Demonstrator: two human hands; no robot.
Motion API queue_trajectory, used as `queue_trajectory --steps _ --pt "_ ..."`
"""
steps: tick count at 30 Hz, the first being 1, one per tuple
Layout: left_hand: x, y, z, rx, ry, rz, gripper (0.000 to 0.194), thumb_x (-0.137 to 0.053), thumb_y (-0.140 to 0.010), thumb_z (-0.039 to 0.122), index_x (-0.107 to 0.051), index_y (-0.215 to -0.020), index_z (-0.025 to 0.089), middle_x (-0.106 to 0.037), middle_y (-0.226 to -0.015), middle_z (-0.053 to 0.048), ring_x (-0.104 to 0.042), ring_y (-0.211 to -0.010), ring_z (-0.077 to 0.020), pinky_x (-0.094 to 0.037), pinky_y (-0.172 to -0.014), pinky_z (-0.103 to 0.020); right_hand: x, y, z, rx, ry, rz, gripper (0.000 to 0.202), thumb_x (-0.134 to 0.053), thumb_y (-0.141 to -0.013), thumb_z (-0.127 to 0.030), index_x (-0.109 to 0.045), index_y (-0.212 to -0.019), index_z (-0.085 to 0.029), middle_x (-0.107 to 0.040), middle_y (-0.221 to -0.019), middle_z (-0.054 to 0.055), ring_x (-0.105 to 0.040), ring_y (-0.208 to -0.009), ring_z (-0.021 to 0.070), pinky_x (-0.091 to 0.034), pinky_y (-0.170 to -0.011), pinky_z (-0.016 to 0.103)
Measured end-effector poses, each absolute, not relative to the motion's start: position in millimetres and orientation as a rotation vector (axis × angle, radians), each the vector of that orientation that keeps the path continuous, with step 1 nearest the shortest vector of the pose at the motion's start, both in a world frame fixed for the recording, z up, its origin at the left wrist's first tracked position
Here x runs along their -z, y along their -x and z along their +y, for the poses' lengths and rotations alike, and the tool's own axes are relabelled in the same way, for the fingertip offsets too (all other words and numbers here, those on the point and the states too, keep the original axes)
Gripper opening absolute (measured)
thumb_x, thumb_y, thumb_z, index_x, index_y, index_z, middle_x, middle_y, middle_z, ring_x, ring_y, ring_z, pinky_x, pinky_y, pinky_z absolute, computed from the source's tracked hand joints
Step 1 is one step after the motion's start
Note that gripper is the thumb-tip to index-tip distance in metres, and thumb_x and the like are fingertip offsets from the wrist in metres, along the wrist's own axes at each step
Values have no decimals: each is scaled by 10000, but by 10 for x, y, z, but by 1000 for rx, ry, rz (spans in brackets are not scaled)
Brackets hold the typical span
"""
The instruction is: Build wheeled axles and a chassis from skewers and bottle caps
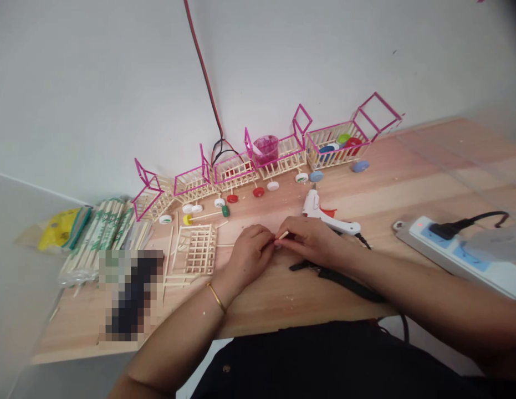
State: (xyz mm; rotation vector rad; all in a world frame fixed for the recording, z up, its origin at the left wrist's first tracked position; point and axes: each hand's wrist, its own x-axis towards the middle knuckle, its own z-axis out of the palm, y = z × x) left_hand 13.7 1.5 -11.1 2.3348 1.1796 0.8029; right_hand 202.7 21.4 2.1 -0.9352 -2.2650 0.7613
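My right hand [305,238] is closed in a pinch on a short wooden stick [284,235]. My left hand [253,249] meets it at the fingertips, its fingers bent and pressed together; what they grip is hidden. Just beyond my right hand lies a white glue gun [311,202] with an orange trigger. Black-handled pliers [349,284] rest under my right forearm. To the left of my left hand sits a small lattice frame of sticks [200,249]. Behind it is a stick axle [207,215] with a yellow and a green cap at its ends.
Along the wall stands a row of stick carts with pink rims [236,176] and bottle-cap wheels. A pink cup [266,149] sits in one. Bundled sticks in plastic [103,227] and a yellow bag [60,228] lie left. A power strip [461,249] is at right.
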Motion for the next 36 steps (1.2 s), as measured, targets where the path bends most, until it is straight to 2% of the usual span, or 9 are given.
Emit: queue_trajectory --steps 36 --pt "129 -134 36 -821 -2337 1166 138 -515 -868 194 -619 -783 163 -605 -798 -63 -553 -775 -169 -456 -693 -295 -6 -2021 230 -806 944 -2236 125 -573 -865 -281 -598 -809 -172 -624 -756 22 -563 -696 142 -419 -647 265"
